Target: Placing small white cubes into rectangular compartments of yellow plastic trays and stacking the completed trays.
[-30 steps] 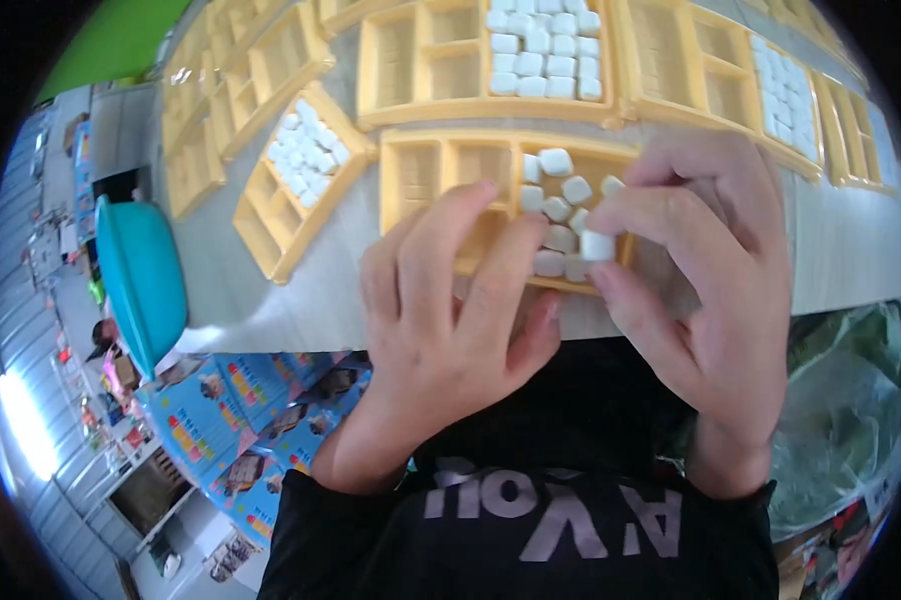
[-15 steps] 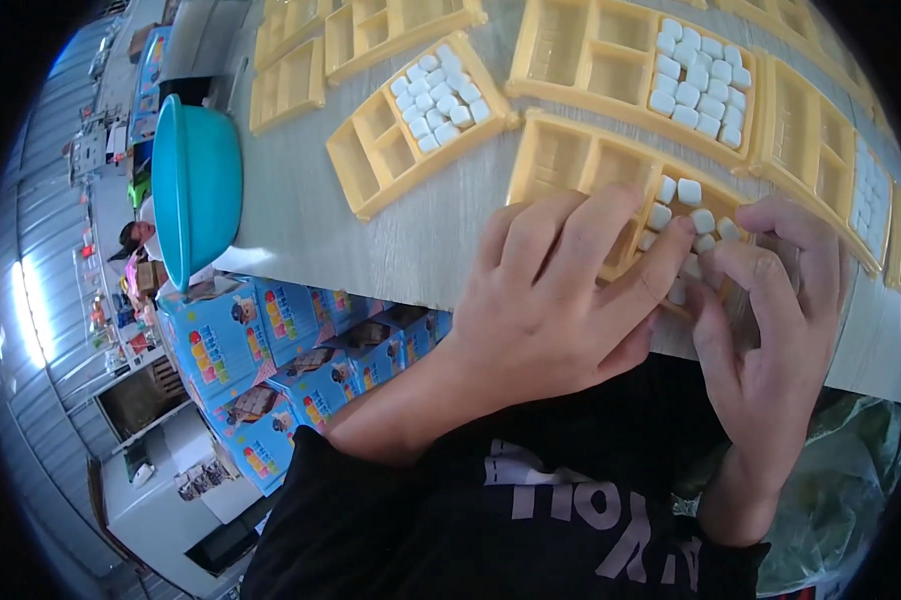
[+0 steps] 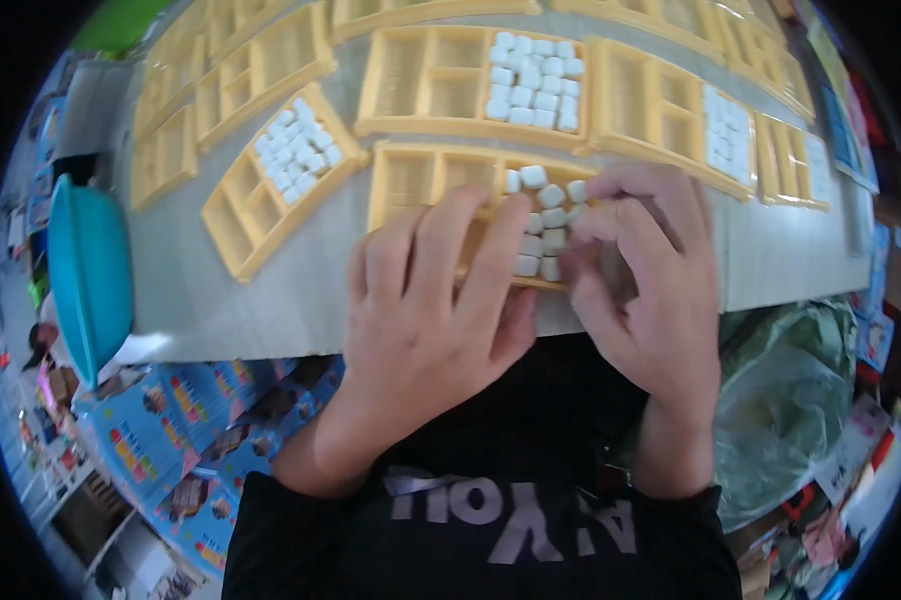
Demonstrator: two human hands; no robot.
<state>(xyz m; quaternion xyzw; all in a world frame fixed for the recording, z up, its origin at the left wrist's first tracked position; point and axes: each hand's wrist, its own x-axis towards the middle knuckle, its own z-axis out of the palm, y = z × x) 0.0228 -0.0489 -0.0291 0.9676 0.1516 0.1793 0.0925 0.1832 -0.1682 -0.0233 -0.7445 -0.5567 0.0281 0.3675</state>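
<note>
White rounded cubes point(image 3: 554, 218), loosely rowed, at three o'clock inside yellow tray point(image 3: 405, 187) on worktop point(image 3: 171, 300), left grip point(image 3: 421, 310) spread open across tray, right grip point(image 3: 661, 300) curled beside cubes, cannot tell whether holding any

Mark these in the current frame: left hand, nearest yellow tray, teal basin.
Left hand point(image 3: 423, 325): head view, back of the hand.
Nearest yellow tray point(image 3: 406, 186): head view, floor of its leftmost compartment.
Teal basin point(image 3: 99, 282): head view, outer side wall.

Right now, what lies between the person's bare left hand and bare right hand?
Small white rounded blocks in the yellow compartmented tray, as the head view shows.
</note>
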